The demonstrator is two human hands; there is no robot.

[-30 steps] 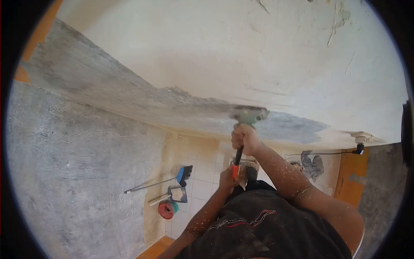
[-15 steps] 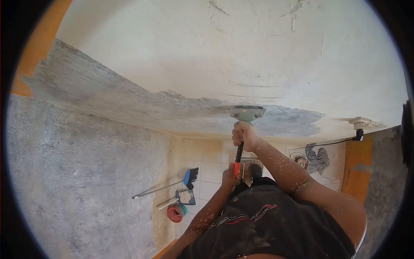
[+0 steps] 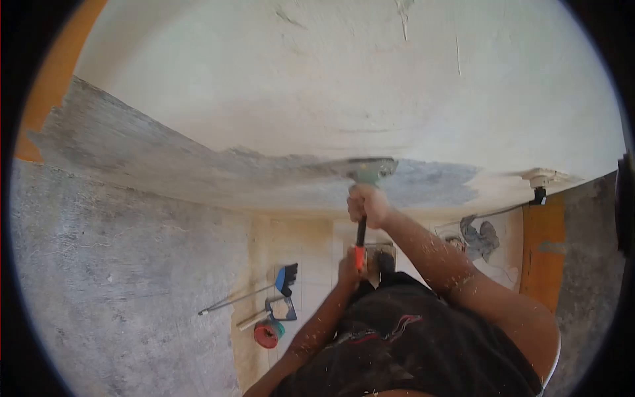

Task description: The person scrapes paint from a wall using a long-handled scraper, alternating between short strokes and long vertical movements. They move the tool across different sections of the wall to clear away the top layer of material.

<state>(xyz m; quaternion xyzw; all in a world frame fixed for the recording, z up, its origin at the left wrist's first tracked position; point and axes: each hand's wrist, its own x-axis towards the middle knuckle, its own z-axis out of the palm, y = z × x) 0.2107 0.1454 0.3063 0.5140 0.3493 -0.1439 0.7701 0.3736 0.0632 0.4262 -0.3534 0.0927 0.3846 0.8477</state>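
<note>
A long-handled scraper (image 3: pixel 374 173) with a wide greenish head is pressed against the wall, slightly blurred. Closed around its black shaft just below the head is my right hand (image 3: pixel 370 204). Lower down, my left hand (image 3: pixel 348 268) is wrapped around the handle by its red-orange section (image 3: pixel 359 257). The blade lies where off-white paint (image 3: pixel 264 106) meets a bare grey strip (image 3: pixel 440 184) of wall. Pale flakes stick to both forearms.
On the tiled floor at left are a blue broom (image 3: pixel 286 280), a dustpan (image 3: pixel 283 309) and a red and green round container (image 3: pixel 267 335). A wall socket (image 3: pixel 544 176) holds a black plug (image 3: pixel 539 197) with a cable. Grey cloth (image 3: pixel 481 239) lies below it.
The camera view has shifted, so wall and floor items appear further left. Both hands keep hold of the scraper, whose head is now motion-blurred and a little further left in view.
</note>
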